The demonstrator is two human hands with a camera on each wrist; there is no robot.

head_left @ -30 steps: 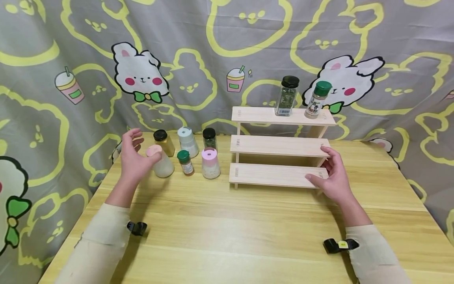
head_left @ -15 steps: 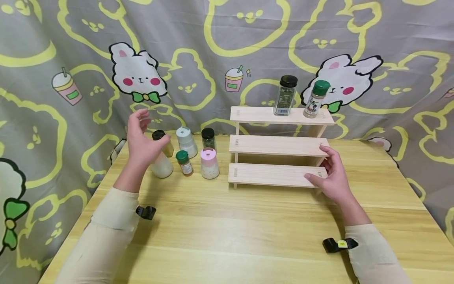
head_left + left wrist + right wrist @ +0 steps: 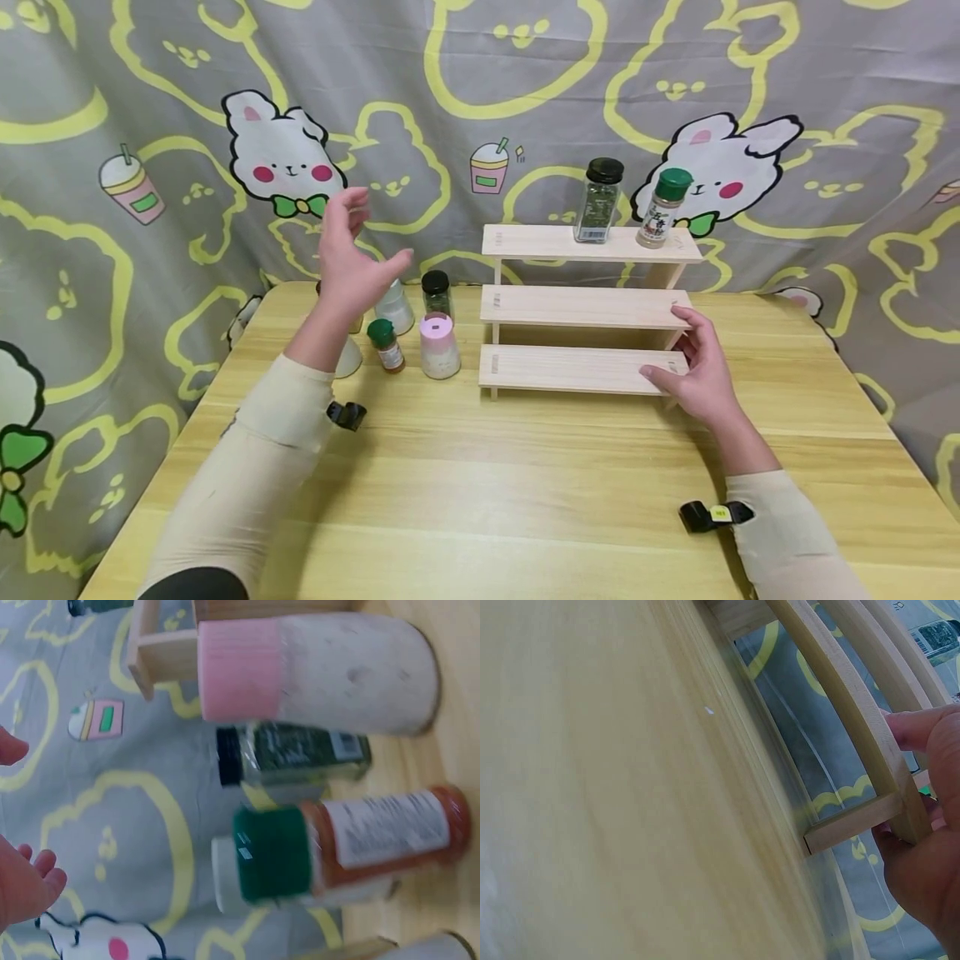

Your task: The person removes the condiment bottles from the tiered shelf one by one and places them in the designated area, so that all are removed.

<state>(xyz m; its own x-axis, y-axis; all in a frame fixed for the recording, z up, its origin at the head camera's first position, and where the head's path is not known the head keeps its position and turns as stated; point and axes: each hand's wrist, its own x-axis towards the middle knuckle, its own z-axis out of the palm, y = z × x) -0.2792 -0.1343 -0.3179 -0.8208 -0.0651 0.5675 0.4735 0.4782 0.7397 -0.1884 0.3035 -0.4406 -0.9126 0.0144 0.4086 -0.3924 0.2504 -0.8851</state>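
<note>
My left hand hovers over the jars at the left, fingers loosely bent and nothing in them. Below it stand a light-blue-lidded jar, a green-capped spice bottle with reddish contents, and a pink-lidded jar of white grains. Behind these is a black-lidded jar of dried herbs. My forearm mostly hides a whitish jar and another dark-lidded one. With thumb on the bottom tier and fingers by the middle one, my right hand grips the right end of a three-tier wooden shelf.
On the shelf's top tier stand a tall black-lidded herb jar and a green-capped shaker. A patterned grey curtain hangs behind the wooden table.
My left hand has moved up and to the right from beside the whitish jar, passing over the jars with nothing in it. The right hand stays on the shelf.
</note>
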